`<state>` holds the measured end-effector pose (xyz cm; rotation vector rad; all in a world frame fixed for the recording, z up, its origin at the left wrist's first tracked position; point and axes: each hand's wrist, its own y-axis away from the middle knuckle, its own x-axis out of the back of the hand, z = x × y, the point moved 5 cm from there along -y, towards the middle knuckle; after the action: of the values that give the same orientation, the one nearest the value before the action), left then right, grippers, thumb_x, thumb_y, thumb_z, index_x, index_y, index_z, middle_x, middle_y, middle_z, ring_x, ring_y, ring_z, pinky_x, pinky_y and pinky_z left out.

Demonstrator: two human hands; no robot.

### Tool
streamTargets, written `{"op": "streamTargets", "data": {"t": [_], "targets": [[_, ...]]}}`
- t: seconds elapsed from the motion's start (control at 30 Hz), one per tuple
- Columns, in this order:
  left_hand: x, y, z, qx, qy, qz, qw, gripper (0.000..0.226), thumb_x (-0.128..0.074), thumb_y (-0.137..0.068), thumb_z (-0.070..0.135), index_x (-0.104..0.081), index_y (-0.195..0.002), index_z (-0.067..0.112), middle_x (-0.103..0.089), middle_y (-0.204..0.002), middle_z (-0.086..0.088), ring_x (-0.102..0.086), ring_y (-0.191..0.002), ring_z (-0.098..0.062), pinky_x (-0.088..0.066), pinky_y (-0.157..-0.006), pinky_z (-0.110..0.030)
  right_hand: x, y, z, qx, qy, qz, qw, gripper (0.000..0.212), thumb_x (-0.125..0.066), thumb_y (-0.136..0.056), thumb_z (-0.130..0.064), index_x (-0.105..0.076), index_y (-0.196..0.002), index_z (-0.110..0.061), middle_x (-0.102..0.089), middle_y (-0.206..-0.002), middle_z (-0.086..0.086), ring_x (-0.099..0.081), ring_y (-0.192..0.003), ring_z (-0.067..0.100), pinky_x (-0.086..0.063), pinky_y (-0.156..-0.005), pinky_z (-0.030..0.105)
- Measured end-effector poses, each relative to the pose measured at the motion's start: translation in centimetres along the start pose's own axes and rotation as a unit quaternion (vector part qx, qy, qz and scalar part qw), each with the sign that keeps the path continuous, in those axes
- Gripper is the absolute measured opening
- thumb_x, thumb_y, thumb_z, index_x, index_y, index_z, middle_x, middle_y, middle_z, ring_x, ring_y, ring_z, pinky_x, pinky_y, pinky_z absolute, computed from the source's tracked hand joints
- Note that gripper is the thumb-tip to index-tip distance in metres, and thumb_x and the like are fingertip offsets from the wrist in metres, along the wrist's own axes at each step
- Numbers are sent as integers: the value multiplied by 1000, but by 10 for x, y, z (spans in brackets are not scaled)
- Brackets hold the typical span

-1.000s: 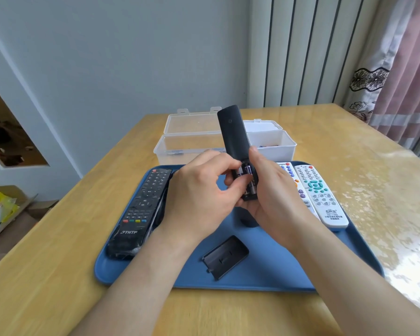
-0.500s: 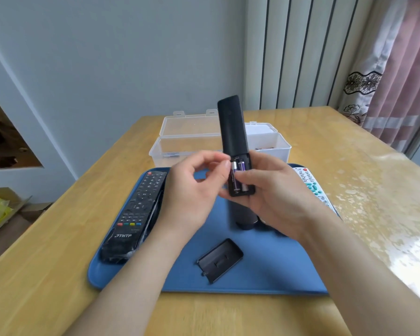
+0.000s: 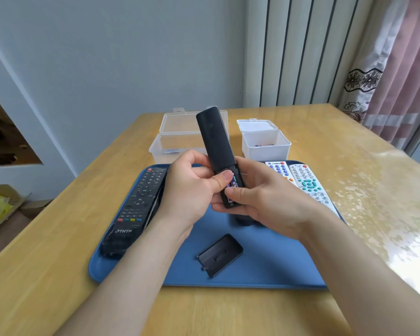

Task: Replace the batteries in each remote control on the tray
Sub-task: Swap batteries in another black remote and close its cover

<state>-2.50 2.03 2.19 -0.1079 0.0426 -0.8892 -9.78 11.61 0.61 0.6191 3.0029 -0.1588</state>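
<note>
Box (image 3: 264, 152) behind the tray (image 3: 264, 265) holds batteries (image 3: 264, 144); left hand (image 3: 192, 190) and right hand (image 3: 264, 202) grip the remote (image 3: 215, 139), left thumb now on its battery (image 3: 233, 184).

One view is supplied, from a wide-angle camera worn on the person's head. It faces forward and down across the light wooden table (image 3: 325, 141) from the near edge. Both forearms enter from the bottom of the frame. The left hand (image 3: 192, 190) and the right hand (image 3: 264, 200) meet at frame centre, close to the lens, holding the slim black plastic remote control (image 3: 216, 137). The flat blue plastic tray (image 3: 264, 263) lies just below them in the lower middle. The far table edge, pale grey wall (image 3: 107, 57) and pink patterned curtain (image 3: 398, 81) occupy the upper half.
</note>
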Motion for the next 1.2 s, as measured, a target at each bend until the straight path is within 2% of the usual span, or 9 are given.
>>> {"op": "streamTargets", "data": {"t": [0.13,0.23,0.43,0.53,0.7,0.77,1.03,1.1,1.2], "targets": [[10,-9,-2,-6,-124,-47,991,23,-74,-84,21,-54,-92,11,-75,-82,-2,-72,-70,-19,-59,-63,-34,5,-4,2,5,19,40,999,39,-42,-98,13,-57,-127,-9,-69,-111,12,-71,-99,27,-58,-86,34],[20,-11,1,-77,-473,-93,873,33,-78,-71,52,-58,-80,27,-64,-74,10,-60,-70,-7,-50,-65,-30,15,-4,3,-1,22,92,996,38,-42,-97,15,-54,-126,-7,-70,-106,15,-73,-94,26,-59,-84,35],[-5,12,-18,-3,-557,-341,757,41,-84,-64,50,-62,-94,32,-58,-70,14,-50,-56,6,-36,-52,-17,25,-4,4,-26,-73,161,984,35,-38,-93,15,-55,-118,-3,-70,-91,16,-70,-75,27,-60,-74,36],[-10,12,-20,-34,-525,-358,772,28,-84,-70,34,-62,-86,29,-62,-75,11,-49,-53,4,-37,-50,-13,24,-5,8,-55,-150,186,969,18,-44,-94,4,-53,-108,-2,-65,-79,16,-61,-61,25,-53,-60,32],[7,1,14,-70,-179,-215,958,19,-72,-82,0,-56,-81,10,-58,-57,9,-49,-44,-3,-41,-46,-17,24,-7,15,-91,-180,200,959,20,-57,-97,-22,-58,-110,-7,-66,-77,13,-60,-63,23,-54,-59,30],[16,-3,23,-125,-56,-131,982,23,-71,-81,-1,-53,-78,12,-60,-61,3,-56,-44,-14,-47,-46,-23,21,-7,15,-96,-187,189,959,17,-61,-95,-24,-60,-105,-9,-64,-73,11,-59,-62,21,-52,-58,28],[-1,3,15,-302,-250,-115,913,26,-69,-71,-3,-58,-84,16,-67,-101,8,-65,-97,-12,-56,-83,-29,22,-6,7,-20,-242,195,950,9,-61,-90,-1,-64,-98,0,-69,-84,12,-70,-78,24,-60,-68,34],[-5,4,10,-289,-306,-142,896,30,-77,-71,12,-58,-92,21,-60,-109,12,-58,-105,-8,-53,-84,-26,27,-4,4,2,-210,231,950,5,-61,-91,1,-63,-96,0,-71,-81,13,-73,-77,28,-61,-77,41],[-4,3,6,-269,-326,-106,900,33,-75,-70,44,-58,-94,28,-60,-108,18,-56,-102,-3,-53,-82,-24,33,-1,3,16,-174,263,949,8,-60,-92,1,-59,-100,0,-71,-77,11,-74,-70,27,-60,-61,31]]}}
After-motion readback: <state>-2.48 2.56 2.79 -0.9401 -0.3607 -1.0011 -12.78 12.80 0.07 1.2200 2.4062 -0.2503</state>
